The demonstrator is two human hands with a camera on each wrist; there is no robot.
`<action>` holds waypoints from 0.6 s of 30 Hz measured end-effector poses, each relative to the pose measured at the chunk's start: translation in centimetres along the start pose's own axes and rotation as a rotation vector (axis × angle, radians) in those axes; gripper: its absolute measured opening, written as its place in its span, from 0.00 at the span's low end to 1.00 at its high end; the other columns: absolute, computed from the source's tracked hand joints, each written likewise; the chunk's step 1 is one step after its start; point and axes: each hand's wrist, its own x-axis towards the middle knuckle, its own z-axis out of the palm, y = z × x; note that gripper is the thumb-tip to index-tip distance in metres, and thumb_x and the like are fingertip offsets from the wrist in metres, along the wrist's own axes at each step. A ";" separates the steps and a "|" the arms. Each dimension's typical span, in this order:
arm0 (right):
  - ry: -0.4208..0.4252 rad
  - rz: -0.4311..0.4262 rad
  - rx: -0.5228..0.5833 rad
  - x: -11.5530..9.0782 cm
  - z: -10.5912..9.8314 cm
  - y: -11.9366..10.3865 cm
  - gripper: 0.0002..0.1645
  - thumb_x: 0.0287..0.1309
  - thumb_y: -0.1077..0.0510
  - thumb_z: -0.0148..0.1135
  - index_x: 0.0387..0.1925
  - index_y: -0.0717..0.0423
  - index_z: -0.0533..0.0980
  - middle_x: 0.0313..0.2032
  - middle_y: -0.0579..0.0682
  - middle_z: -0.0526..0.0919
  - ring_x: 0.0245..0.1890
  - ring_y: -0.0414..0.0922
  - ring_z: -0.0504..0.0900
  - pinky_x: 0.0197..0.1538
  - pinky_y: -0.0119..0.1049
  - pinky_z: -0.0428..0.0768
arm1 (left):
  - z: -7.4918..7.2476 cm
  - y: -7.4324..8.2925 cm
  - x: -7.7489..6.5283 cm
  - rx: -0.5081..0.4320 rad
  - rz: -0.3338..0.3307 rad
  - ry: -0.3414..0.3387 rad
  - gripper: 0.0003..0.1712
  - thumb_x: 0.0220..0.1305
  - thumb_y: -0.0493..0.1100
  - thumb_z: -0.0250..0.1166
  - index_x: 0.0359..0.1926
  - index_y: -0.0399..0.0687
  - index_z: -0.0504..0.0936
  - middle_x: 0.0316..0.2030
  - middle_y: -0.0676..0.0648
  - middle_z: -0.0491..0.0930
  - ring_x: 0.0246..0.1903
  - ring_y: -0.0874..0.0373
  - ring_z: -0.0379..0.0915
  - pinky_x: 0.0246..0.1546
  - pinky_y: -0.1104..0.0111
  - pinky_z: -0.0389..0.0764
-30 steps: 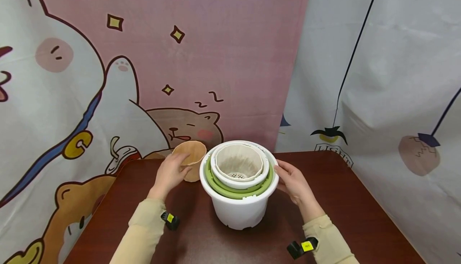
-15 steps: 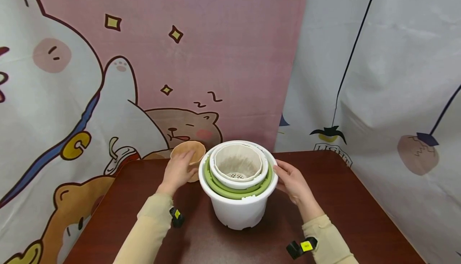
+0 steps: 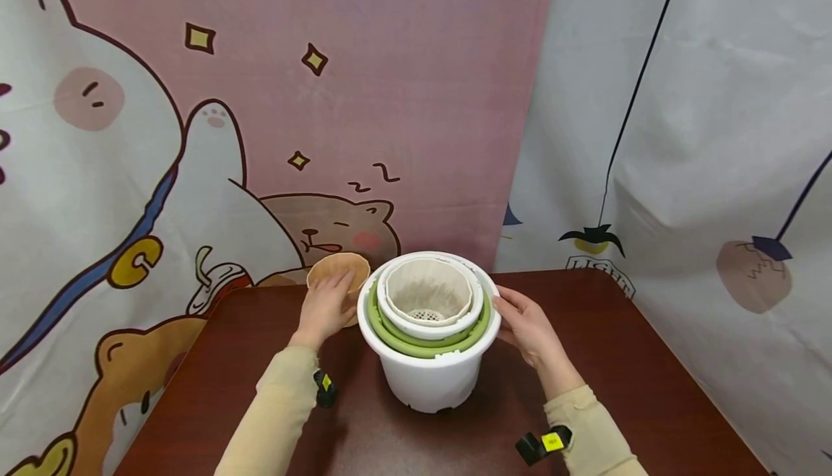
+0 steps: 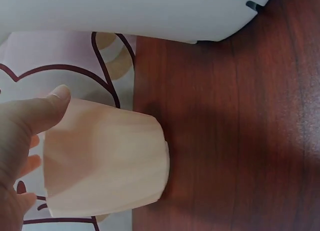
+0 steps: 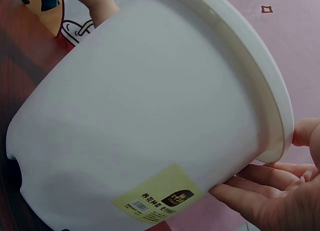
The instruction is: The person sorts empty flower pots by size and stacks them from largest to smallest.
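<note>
A peach-coloured flower pot (image 3: 343,268) stands at the table's back, left of a larger white flower pot (image 3: 429,382). My left hand (image 3: 325,308) is at its mouth, the thumb on the outer wall by the rim and the fingers reaching into the opening. The fingertips are partly hidden by the pot's wall in the left wrist view. My right hand (image 3: 529,328) holds the white pot's rim at the right, thumb at the lip and fingers underneath. Nested inside the white pot are a green pot (image 3: 421,351), a smaller white pot (image 3: 432,332) and a cream pot (image 3: 429,292).
The dark red-brown table (image 3: 617,360) ends close behind the pots. A printed cloth (image 3: 422,100) with cartoon animals hangs behind it. A yellow label (image 5: 159,197) is stuck on the white pot's side.
My left hand has moved right and slightly forward, and its fingers have come further over the peach pot's mouth. My right hand has stayed at the white pot's rim.
</note>
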 end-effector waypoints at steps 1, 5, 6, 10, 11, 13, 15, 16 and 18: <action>0.000 0.001 0.000 0.0 0.0 0.0 0.29 0.74 0.56 0.52 0.69 0.67 0.62 0.57 0.62 0.76 0.41 0.39 0.84 0.45 0.39 0.84 | 0.1 -0.1 0.0 0.002 -0.002 0.004 0.44 0.56 0.48 0.75 0.70 0.41 0.68 0.66 0.38 0.70 0.64 0.37 0.65 0.65 0.38 0.59; 0.001 0.003 -0.001 0.0 0.0 0.0 0.29 0.74 0.57 0.51 0.69 0.68 0.62 0.58 0.63 0.74 0.41 0.40 0.83 0.45 0.39 0.84 | 0.5 -0.3 -0.1 0.009 -0.022 0.005 0.45 0.55 0.48 0.76 0.71 0.44 0.67 0.66 0.39 0.70 0.64 0.38 0.65 0.66 0.37 0.56; 0.001 0.004 -0.002 0.0 0.0 0.0 0.29 0.74 0.57 0.51 0.69 0.68 0.62 0.59 0.63 0.73 0.42 0.40 0.83 0.46 0.39 0.84 | 0.6 -0.3 -0.1 0.011 -0.027 0.002 0.45 0.55 0.48 0.76 0.71 0.45 0.67 0.65 0.39 0.71 0.64 0.38 0.66 0.66 0.37 0.55; 0.003 0.002 -0.005 0.0 0.0 0.0 0.29 0.74 0.57 0.51 0.69 0.68 0.62 0.59 0.64 0.73 0.42 0.40 0.83 0.46 0.40 0.84 | 0.8 -0.4 -0.2 0.023 -0.045 -0.010 0.44 0.55 0.48 0.76 0.71 0.46 0.68 0.60 0.40 0.76 0.60 0.40 0.70 0.67 0.38 0.54; 0.003 0.002 -0.007 0.0 0.0 0.0 0.29 0.74 0.57 0.51 0.70 0.67 0.62 0.60 0.64 0.73 0.42 0.40 0.83 0.46 0.40 0.84 | 0.8 -0.4 -0.2 0.028 -0.047 -0.010 0.43 0.55 0.48 0.76 0.70 0.46 0.69 0.58 0.40 0.78 0.59 0.40 0.72 0.67 0.38 0.54; 0.004 0.001 -0.010 -0.1 0.0 0.0 0.29 0.74 0.56 0.51 0.69 0.67 0.62 0.60 0.65 0.72 0.42 0.40 0.83 0.46 0.39 0.84 | 0.8 -0.3 -0.2 0.041 -0.048 -0.011 0.40 0.55 0.46 0.76 0.68 0.46 0.72 0.52 0.41 0.82 0.54 0.42 0.76 0.67 0.38 0.56; 0.004 0.000 -0.015 -0.1 0.0 -0.1 0.29 0.74 0.56 0.51 0.70 0.67 0.62 0.61 0.65 0.72 0.42 0.40 0.83 0.46 0.39 0.84 | 0.7 -0.3 -0.2 0.045 -0.045 -0.004 0.36 0.55 0.44 0.75 0.65 0.46 0.74 0.46 0.43 0.84 0.50 0.43 0.79 0.66 0.39 0.58; 0.004 -0.001 -0.016 -0.1 0.0 -0.1 0.30 0.74 0.56 0.51 0.70 0.67 0.62 0.61 0.65 0.71 0.42 0.40 0.83 0.46 0.39 0.84 | 0.7 -0.3 -0.2 0.047 -0.045 -0.004 0.34 0.56 0.43 0.74 0.64 0.46 0.75 0.42 0.44 0.85 0.47 0.44 0.80 0.66 0.39 0.59; 0.005 -0.002 -0.018 -0.1 0.0 -0.1 0.30 0.74 0.55 0.51 0.70 0.67 0.62 0.61 0.65 0.71 0.42 0.40 0.83 0.46 0.39 0.84 | 0.6 -0.2 -0.2 0.050 -0.046 -0.006 0.30 0.56 0.41 0.73 0.60 0.46 0.77 0.36 0.47 0.85 0.43 0.45 0.82 0.64 0.40 0.61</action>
